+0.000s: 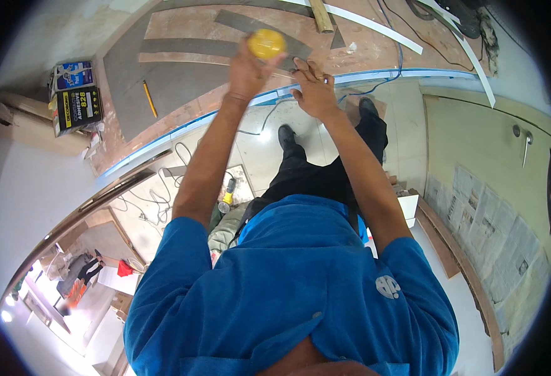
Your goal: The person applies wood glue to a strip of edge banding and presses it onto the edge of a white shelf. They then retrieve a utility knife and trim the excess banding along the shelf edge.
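Note:
My left hand [247, 75] grips a round yellow object [267, 43], slightly blurred, over a bench-like board [357, 28] topped with dark grey strips [187, 45]. My right hand [314, 89] rests with fingers apart at the board's front edge, near the end of a grey strip and a pale blue edge band [375, 74]. A yellow pencil [149, 98] lies on the grey sheet to the left. A wooden stick [321, 14] and white strips [375, 28] lie at the back.
Stacked boxes [77, 109] stand at the left. Blue cable [399, 53] crosses the board. A yellow tool [228, 197] and cords lie on the floor. At right is a pale green door [494, 138]. A person in orange [78, 288] appears at lower left.

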`<state>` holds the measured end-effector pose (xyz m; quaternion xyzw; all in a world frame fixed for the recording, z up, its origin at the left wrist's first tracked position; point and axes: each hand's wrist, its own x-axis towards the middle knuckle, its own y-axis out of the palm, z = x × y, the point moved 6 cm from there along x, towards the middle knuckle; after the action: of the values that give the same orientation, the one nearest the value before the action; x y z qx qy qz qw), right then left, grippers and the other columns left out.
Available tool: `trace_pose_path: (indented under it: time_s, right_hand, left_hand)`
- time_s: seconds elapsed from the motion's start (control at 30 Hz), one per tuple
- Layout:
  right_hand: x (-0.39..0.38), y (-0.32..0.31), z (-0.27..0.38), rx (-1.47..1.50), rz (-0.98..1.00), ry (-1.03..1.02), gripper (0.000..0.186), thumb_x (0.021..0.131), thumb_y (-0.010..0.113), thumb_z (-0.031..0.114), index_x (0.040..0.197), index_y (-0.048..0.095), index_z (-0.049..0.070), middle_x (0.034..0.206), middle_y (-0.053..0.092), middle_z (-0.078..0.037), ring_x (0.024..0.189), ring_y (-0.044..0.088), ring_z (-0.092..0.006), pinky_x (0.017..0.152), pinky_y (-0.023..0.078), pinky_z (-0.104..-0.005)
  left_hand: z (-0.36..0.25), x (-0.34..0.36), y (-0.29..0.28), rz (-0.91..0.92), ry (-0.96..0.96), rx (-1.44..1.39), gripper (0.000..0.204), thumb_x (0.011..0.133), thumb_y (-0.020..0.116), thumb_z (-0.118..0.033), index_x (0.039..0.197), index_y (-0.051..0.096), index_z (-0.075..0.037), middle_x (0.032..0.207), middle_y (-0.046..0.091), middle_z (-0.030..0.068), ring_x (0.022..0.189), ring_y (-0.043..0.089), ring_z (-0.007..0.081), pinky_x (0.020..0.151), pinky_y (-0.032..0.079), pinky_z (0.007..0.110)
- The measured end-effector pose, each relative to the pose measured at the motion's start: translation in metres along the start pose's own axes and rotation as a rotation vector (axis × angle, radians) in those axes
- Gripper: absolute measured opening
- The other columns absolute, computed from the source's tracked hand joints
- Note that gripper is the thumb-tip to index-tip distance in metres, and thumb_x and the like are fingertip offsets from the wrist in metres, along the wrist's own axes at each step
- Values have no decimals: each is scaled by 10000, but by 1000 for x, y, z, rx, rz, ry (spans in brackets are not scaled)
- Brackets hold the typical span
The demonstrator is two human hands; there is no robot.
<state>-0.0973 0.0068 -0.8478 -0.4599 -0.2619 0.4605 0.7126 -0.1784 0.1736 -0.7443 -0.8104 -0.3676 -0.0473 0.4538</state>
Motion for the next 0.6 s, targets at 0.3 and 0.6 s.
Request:
trace_pose_path:
  time_s: [0.3, 0.6]
  right_hand:
    - [3, 2, -15, 58, -35, -16, 401, 943, 718, 310, 1320, 630, 207, 1675, 372, 22, 1525, 323, -260, 1122, 289, -563]
    - [-12, -5, -17, 15, -142, 18, 456, 908, 746, 308, 1357, 667, 277, 1663, 324, -86, 1538, 258, -327, 1149, 252, -590]
  left_hand:
    - [31, 8, -14, 8, -83, -43, 773, 837, 874, -427, 1357, 488, -6, 1085, 725, 250, 936, 751, 420, 785, 623, 440]
    - [32, 12, -5, -25, -89, -86, 777, 843, 880, -390, 1355, 468, 24, 1048, 752, 227, 929, 771, 370, 757, 626, 406]
